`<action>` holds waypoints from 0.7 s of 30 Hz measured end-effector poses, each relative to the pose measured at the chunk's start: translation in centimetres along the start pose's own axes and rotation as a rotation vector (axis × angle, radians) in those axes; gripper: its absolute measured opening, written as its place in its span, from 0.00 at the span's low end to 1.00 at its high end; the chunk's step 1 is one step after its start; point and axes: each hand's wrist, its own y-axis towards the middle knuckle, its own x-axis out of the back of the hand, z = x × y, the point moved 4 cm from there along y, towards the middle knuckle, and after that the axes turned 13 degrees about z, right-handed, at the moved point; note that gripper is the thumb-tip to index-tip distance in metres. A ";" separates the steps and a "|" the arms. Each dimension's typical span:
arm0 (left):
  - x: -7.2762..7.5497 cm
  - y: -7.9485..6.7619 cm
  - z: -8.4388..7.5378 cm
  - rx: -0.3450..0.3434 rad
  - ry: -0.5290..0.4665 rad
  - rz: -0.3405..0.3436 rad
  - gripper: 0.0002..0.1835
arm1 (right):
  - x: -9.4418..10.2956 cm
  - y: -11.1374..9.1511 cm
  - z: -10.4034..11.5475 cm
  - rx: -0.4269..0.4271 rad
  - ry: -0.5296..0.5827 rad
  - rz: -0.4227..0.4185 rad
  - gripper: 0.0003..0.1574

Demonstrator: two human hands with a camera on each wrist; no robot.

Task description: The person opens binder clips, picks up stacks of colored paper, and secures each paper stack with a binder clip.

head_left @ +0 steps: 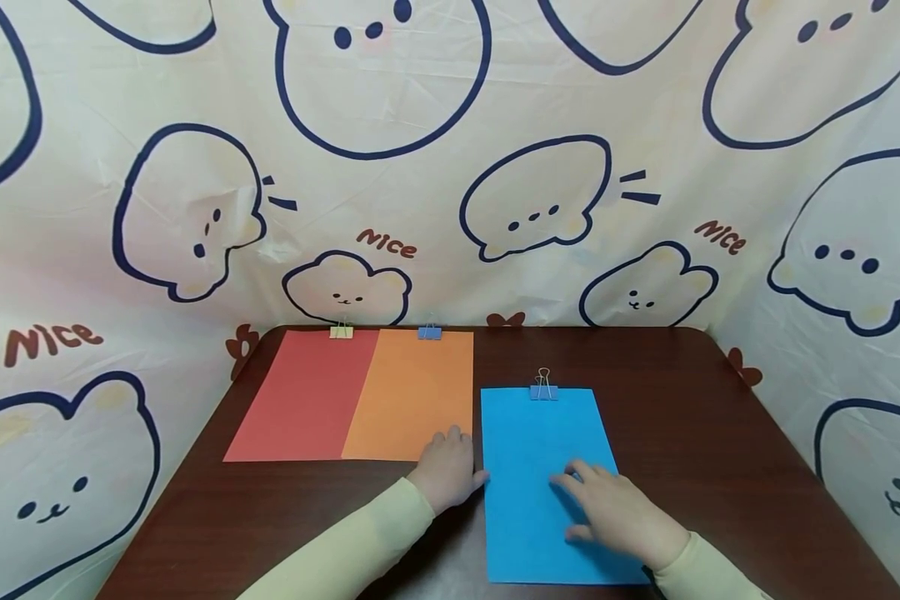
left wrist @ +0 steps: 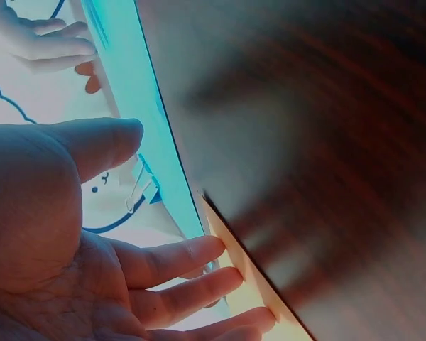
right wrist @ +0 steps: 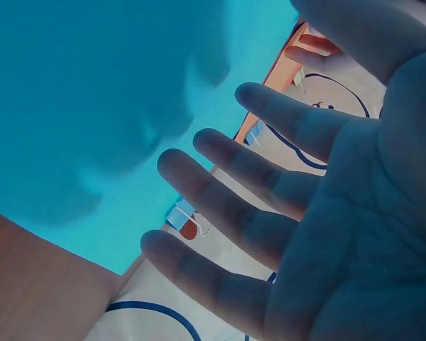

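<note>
My left hand (head_left: 448,473) is open at the near right corner of an orange paper sheet (head_left: 412,392). Its fingertips rest at the paper in the left wrist view, while the thumb points toward the left edge of a blue paper sheet (head_left: 536,450). Over that blue sheet hovers my right hand (head_left: 622,515), fingers spread and nothing held; its shadow falls on the paper. A blue binder clip (head_left: 543,392) with its wire handles up grips the blue sheet's far edge.
Left of the orange sheet lies a red sheet (head_left: 300,408), edge to edge with it. A yellow binder clip (head_left: 341,332) and another blue clip (head_left: 430,333) sit on their far edges. Behind the dark wooden table (head_left: 690,433) hangs a cartoon-print cloth (head_left: 435,200).
</note>
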 end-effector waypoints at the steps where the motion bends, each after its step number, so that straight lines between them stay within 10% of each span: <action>1: 0.0 0.0 0.0 0.000 0.001 0.001 0.29 | 0.0 0.0 0.0 -0.006 0.011 0.009 0.42; 21: -0.5 -0.3 -0.1 -0.018 0.050 -0.044 0.28 | 0.4 0.8 -0.5 -0.104 0.088 0.041 0.40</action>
